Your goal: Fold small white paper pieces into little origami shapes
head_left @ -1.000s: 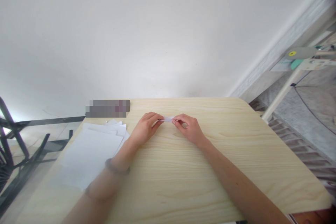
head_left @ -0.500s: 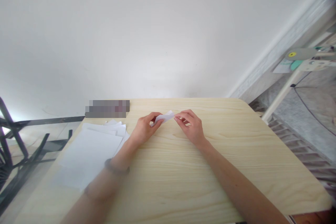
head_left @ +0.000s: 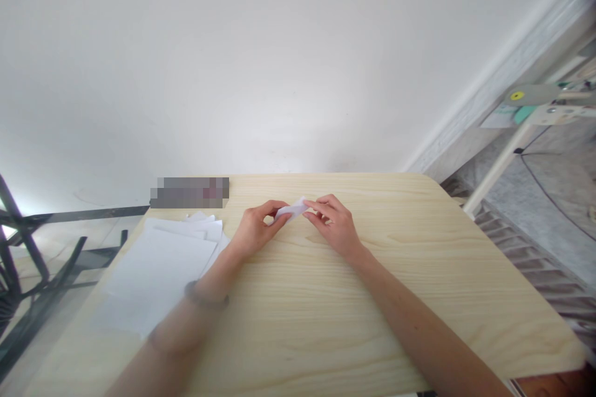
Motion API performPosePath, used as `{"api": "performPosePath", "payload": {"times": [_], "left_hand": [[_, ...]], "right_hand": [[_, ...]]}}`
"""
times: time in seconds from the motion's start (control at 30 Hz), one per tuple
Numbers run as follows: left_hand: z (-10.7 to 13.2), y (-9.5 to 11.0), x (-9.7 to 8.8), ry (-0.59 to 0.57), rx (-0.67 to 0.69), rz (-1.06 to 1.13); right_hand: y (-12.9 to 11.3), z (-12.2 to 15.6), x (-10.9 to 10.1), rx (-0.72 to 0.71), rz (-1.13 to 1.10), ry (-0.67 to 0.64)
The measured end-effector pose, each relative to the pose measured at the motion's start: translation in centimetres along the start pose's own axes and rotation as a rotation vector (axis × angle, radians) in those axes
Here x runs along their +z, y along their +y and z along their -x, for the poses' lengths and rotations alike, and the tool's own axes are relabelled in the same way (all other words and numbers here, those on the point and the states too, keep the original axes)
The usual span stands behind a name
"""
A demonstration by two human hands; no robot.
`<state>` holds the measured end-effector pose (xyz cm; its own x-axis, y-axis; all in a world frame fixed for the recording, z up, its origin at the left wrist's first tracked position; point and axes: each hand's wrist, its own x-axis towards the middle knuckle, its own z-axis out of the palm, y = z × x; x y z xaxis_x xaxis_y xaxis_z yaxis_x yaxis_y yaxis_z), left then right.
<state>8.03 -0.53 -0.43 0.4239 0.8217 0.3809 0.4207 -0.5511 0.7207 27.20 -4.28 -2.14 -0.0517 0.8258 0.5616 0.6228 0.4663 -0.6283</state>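
A small folded piece of white paper point(head_left: 292, 211) is held up over the middle of the table. My left hand point(head_left: 256, 225) pinches its left end between thumb and fingers. At the paper's right end, the thumb and fingertips of my right hand point(head_left: 336, 223) close on the edge, the thumb lower and the index finger above. The exact folds are too small to make out. A dark band circles my left wrist.
Loose white sheets point(head_left: 162, 267) lie in an uneven pile on the left of the pale wooden table point(head_left: 419, 260). A pixelated patch covers something at the back left corner. A white wall point(head_left: 298, 62) stands behind; dark metal frames are at left, a pale stand point(head_left: 500, 167) at right.
My right hand has shifted slightly left, its fingertips now further over the paper's right end. My left hand keeps its hold, nearly still.
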Motion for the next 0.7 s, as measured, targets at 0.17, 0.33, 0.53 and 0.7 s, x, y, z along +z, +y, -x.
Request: {"api": "performPosePath", "payload": {"times": [0.17, 0.33, 0.53, 0.7], "left_hand": [[0.10, 0.37, -0.15, -0.022, 0.033, -0.044], [0.13, 0.32, -0.08, -0.025, 0.156, -0.085], [-0.10, -0.27, 0.00, -0.031, 0.279, -0.130], [-0.21, -0.50, -0.01, -0.013, 0.324, -0.158]], "right_hand": [[-0.07, -0.10, -0.05, 0.020, -0.017, -0.013], [-0.21, -0.19, 0.01, 0.055, -0.043, -0.016], [-0.17, -0.25, 0.00, 0.068, -0.071, -0.069], [-0.18, -0.27, -0.04, 0.076, -0.086, -0.067]]}}
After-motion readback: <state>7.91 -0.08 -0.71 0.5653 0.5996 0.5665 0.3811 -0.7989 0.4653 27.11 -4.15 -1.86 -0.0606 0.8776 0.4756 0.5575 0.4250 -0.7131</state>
